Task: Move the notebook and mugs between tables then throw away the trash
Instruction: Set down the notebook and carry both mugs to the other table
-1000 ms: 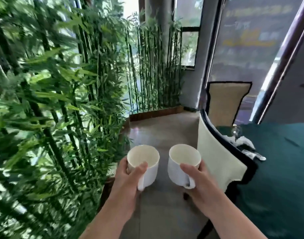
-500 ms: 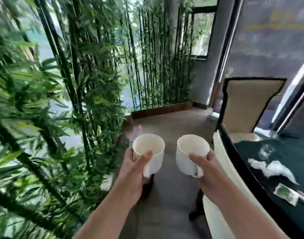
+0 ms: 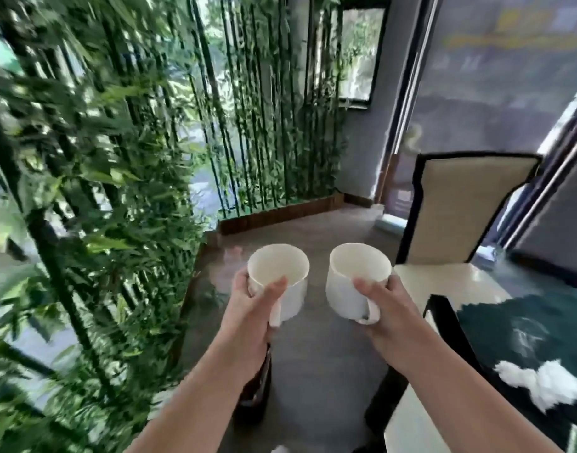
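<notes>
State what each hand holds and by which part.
The left hand grips a white mug at its handle side, thumb on the rim. The right hand grips another white mug the same way.

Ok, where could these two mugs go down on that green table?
Bare green cloth lies between the cream chair and the white crumpled paper. Nearer, the paper crowds the table's edge. Left hand and right hand each hold a mug.
</notes>
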